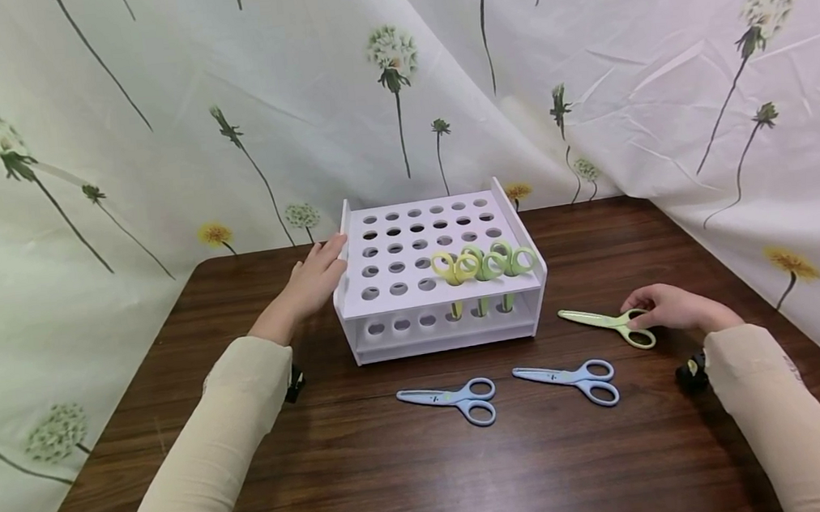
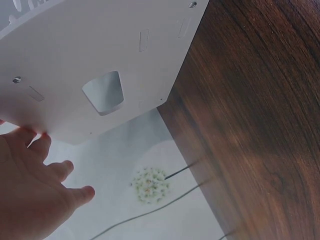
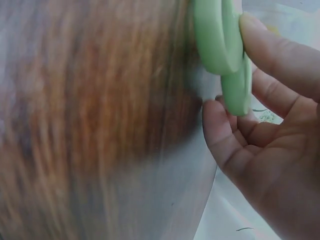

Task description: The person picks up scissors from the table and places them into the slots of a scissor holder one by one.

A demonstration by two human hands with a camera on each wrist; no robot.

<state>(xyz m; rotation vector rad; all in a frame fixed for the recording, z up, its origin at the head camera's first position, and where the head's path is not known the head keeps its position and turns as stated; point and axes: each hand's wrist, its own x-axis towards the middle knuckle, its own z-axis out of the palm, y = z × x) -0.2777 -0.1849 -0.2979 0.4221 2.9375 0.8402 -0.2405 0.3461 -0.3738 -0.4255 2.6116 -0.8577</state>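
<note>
Fingers of my left hand [image 1: 312, 281] rest at the left side of a white rack [image 1: 443, 299] with rows of round holes. Its side panel [image 2: 60, 75] with a cutout fills much of the left wrist view, the fingertips at its edge. At the right, my right hand [image 1: 671, 308] pinches a handle loop of light green scissors [image 1: 591, 318] beside the rack, blades pointing left. Up close, the thumb lies against the green handle [image 3: 207, 40]. Yellow scissors [image 1: 455, 276] and two green pairs stand handles up in the rack's front row, toward the right.
Two blue scissors lie on the dark wood table [image 1: 372, 487] before the rack: one pair [image 1: 430, 397] in the middle, another [image 1: 548, 375] farther right, blades pointing left. A white curtain [image 1: 321, 77] with dandelion prints hangs behind the table and along its sides.
</note>
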